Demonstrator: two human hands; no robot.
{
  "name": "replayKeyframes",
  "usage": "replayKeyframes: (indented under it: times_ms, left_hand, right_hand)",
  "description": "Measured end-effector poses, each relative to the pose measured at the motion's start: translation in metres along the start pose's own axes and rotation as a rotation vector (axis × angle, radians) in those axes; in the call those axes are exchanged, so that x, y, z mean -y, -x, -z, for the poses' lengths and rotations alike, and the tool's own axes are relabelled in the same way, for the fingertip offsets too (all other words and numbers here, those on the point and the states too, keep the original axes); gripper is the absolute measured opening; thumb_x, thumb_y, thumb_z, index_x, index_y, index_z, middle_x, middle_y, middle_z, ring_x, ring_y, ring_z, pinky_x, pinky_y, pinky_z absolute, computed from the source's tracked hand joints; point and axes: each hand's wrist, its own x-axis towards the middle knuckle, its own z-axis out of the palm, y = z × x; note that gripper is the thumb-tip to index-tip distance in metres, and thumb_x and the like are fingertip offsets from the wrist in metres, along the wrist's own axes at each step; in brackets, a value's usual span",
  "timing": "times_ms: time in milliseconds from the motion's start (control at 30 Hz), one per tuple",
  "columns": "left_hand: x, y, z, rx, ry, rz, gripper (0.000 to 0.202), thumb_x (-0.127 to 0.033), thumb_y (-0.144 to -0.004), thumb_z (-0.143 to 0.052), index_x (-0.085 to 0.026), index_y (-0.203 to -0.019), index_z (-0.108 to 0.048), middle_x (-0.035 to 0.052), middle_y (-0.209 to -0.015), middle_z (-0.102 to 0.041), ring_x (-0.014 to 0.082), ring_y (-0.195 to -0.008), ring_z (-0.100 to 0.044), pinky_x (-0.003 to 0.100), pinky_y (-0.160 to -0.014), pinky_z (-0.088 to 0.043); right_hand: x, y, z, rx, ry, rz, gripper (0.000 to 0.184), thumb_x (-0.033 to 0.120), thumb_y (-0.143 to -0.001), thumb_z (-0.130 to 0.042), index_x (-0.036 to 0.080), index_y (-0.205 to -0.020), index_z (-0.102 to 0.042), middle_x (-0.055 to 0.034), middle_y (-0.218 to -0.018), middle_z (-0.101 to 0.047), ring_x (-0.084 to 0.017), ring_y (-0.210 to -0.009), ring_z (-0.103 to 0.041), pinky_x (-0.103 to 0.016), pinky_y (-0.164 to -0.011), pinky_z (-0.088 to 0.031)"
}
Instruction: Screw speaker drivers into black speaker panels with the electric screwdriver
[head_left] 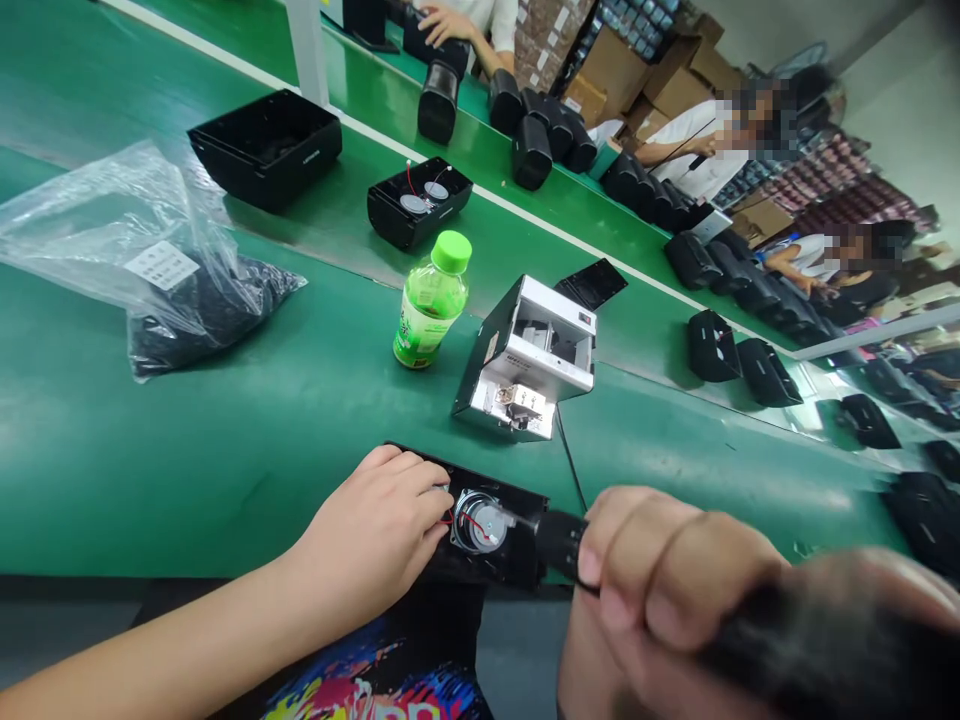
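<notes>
My left hand (371, 530) grips the left end of a black speaker housing (521, 515), which lies open on the green workbench (225, 470). Inside the housing sits a round metal speaker driver (480, 522) with thin red wires, and my left fingertips are right beside it. My right hand (660, 590) is closed around a black electric screwdriver (561, 545), whose nose points toward the driver. The screwdriver's tip is hidden, and its rear body blurs across the lower right.
A silver screw feeder (525, 350) stands just beyond my hands, next to a green-capped bottle (431, 300). A plastic bag (150, 270) of black parts lies at left. Black housings (416, 202) line the adjoining green belt, where co-workers (694, 145) sit among cardboard boxes.
</notes>
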Motion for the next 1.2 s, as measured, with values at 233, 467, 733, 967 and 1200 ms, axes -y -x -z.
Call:
replayKeyframes:
  times_ms: [233,467,733,967,1200]
  left_hand:
    - [0.01,-0.01,0.009,0.153,0.002,-0.027,0.015,-0.021,-0.091,-0.09,-0.023,-0.102,-0.081,0.0027,-0.121,-0.082,0.0261,-0.108,-0.074,0.048,-0.099,-0.048]
    - [0.008,-0.011,0.01,0.185,-0.025,-0.003,0.01,-0.021,-0.093,-0.088,-0.023,-0.099,-0.08,0.0028,-0.12,-0.08,0.0259,-0.107,-0.071,0.048,-0.1,-0.046]
    - [0.005,-0.008,0.01,0.179,-0.014,0.005,0.004,-0.02,-0.098,-0.082,-0.022,-0.1,-0.079,0.0038,-0.118,-0.079,0.0255,-0.106,-0.069,0.047,-0.099,-0.046]
    - [0.006,-0.007,0.007,0.174,0.008,0.011,0.005,-0.019,-0.098,-0.082,-0.022,-0.1,-0.079,0.0032,-0.118,-0.079,0.0247,-0.106,-0.069,0.046,-0.099,-0.045]
    - [0.006,-0.008,0.007,0.171,-0.013,0.011,0.008,-0.018,-0.096,-0.085,-0.022,-0.1,-0.079,0.0037,-0.119,-0.079,0.0247,-0.106,-0.068,0.045,-0.098,-0.045]
  right_hand:
    - [-0.014,0.013,-0.015,0.151,0.045,-0.046,0.041,0.061,-0.09,-0.086,0.033,-0.118,-0.075,0.0032,-0.072,-0.066,-0.024,-0.061,-0.071,-0.042,-0.055,-0.063]
    - [-0.035,0.049,-0.009,0.245,-0.098,0.018,0.026,0.05,-0.107,-0.067,0.032,-0.122,-0.077,0.004,-0.066,-0.068,-0.019,-0.05,-0.064,-0.038,-0.052,-0.06]
    - [-0.044,0.049,-0.009,0.245,-0.175,0.018,0.027,0.036,-0.107,-0.063,0.031,-0.129,-0.078,0.0013,-0.07,-0.073,-0.019,-0.055,-0.068,-0.039,-0.056,-0.062]
    - [-0.045,0.05,-0.006,0.245,-0.148,-0.004,0.023,0.032,-0.108,-0.059,0.029,-0.121,-0.079,0.0018,-0.068,-0.072,-0.019,-0.053,-0.068,-0.04,-0.057,-0.062]
    - [-0.043,0.057,-0.006,0.285,-0.012,-0.049,0.023,0.028,-0.109,-0.054,0.031,-0.104,-0.075,0.0028,-0.065,-0.071,-0.02,-0.054,-0.069,-0.042,-0.06,-0.063]
